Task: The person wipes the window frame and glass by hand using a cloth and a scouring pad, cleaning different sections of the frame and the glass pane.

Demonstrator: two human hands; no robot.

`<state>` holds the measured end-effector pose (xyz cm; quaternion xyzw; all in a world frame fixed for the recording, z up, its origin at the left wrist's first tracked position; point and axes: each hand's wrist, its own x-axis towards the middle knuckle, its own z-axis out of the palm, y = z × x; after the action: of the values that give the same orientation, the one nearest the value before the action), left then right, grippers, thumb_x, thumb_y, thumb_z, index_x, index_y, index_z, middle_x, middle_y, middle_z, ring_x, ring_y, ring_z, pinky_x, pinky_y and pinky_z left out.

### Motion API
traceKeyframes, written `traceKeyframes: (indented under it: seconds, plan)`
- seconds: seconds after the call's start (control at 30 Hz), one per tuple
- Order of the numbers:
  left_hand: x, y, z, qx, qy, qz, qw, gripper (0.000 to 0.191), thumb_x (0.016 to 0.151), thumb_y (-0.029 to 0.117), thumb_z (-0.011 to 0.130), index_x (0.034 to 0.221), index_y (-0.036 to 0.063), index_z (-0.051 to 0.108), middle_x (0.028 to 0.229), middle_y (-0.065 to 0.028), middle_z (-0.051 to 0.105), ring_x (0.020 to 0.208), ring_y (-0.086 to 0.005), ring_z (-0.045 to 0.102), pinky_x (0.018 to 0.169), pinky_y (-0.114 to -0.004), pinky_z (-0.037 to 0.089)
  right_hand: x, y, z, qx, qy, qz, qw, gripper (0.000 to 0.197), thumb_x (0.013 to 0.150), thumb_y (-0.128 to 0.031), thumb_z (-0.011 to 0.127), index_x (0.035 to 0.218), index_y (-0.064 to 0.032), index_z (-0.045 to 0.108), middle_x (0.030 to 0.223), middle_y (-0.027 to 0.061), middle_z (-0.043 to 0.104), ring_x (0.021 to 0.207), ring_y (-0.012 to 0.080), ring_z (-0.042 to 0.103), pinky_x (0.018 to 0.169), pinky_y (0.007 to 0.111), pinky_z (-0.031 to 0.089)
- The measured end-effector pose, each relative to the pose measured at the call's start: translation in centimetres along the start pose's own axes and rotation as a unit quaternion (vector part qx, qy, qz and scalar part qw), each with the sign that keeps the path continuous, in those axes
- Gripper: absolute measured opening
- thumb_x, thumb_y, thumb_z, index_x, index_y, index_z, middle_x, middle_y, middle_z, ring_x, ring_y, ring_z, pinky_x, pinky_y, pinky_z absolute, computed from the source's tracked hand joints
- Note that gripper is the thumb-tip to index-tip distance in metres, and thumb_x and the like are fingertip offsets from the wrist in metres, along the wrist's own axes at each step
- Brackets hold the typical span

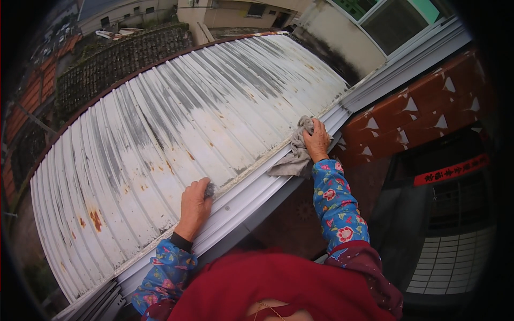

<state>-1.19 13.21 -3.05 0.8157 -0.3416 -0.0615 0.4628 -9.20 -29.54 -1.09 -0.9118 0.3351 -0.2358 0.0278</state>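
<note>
My left hand (195, 206) is closed around a dark grey scouring pad (209, 189), part of which shows past the fingers. It rests by the near edge of a white corrugated metal roof (225, 140), just beyond the window track. My right hand (317, 139) grips a crumpled grey-beige cloth (299, 150) farther along to the right. The cloth lies over the white metal window track (257, 190), and a loose end hangs down on the near side. Both forearms wear blue floral sleeve covers (338, 204).
Rust spots (95, 220) and grey worn streaks mark the roof. A sliding window frame (385, 24) and a stained wall (341, 36) stand at the upper right. Brown tiles (417, 108) run beneath the sill on the right. Tiled roofs (120, 64) lie below, beyond the metal roof.
</note>
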Motion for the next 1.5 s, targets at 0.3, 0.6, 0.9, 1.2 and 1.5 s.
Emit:
traceKeyframes:
  seconds: [0.3, 0.6, 0.9, 1.2, 1.5]
  plan:
    - [0.04, 0.22, -0.04, 0.003, -0.016, -0.026, 1.000, 0.044, 0.071, -0.006, 0.058, 0.113, 0.0056, 0.055, 0.095, -0.0175, 0.059, 0.089, -0.0384, 0.055, 0.078, -0.043, 0.045, -0.04, -0.36, -0.37, -0.004, -0.009, 0.009, 1.000, 0.048, 0.078, -0.025, 0.066, 0.122, -0.0112, 0.052, 0.119, 0.0133, 0.057, 0.109, 0.0357, 0.054, 0.091, 0.046, 0.042]
    - [0.03, 0.07, 0.05, 0.002, -0.008, -0.015, 1.000, 0.043, 0.071, -0.006, 0.057, 0.113, 0.0059, 0.055, 0.095, -0.0177, 0.060, 0.089, -0.0389, 0.055, 0.078, -0.044, 0.045, -0.02, -0.25, -0.19, -0.010, -0.003, 0.003, 1.000, 0.048, 0.078, -0.025, 0.066, 0.121, -0.0113, 0.052, 0.117, 0.0132, 0.057, 0.109, 0.0355, 0.054, 0.090, 0.045, 0.042]
    - [0.07, 0.17, 0.06, 0.005, -0.009, -0.011, 1.000, 0.043, 0.071, -0.006, 0.056, 0.112, 0.0059, 0.055, 0.095, -0.0177, 0.060, 0.088, -0.0389, 0.055, 0.077, -0.044, 0.044, -0.11, -0.12, -0.16, 0.003, 0.003, 0.005, 1.000, 0.048, 0.078, -0.025, 0.067, 0.121, -0.0108, 0.053, 0.118, 0.0128, 0.057, 0.109, 0.0349, 0.054, 0.090, 0.045, 0.043]
    - [0.05, 0.00, 0.03, -0.006, -0.018, -0.013, 1.000, 0.044, 0.071, -0.006, 0.055, 0.113, 0.0051, 0.054, 0.097, -0.0180, 0.060, 0.090, -0.0390, 0.055, 0.079, -0.044, 0.045, -0.14, -0.48, -0.39, 0.002, 0.007, -0.001, 1.000, 0.046, 0.078, -0.025, 0.067, 0.119, -0.0111, 0.053, 0.116, 0.0123, 0.057, 0.108, 0.0344, 0.054, 0.089, 0.045, 0.043]
    - [0.10, 0.05, -0.03, -0.004, -0.026, -0.021, 0.999, 0.044, 0.072, -0.005, 0.056, 0.114, 0.0049, 0.054, 0.101, -0.0184, 0.060, 0.092, -0.0391, 0.055, 0.081, -0.044, 0.045, -0.19, -0.50, -0.34, 0.002, 0.016, -0.011, 1.000, 0.044, 0.078, -0.024, 0.067, 0.118, -0.0110, 0.053, 0.112, 0.0124, 0.058, 0.105, 0.0348, 0.054, 0.087, 0.045, 0.044]
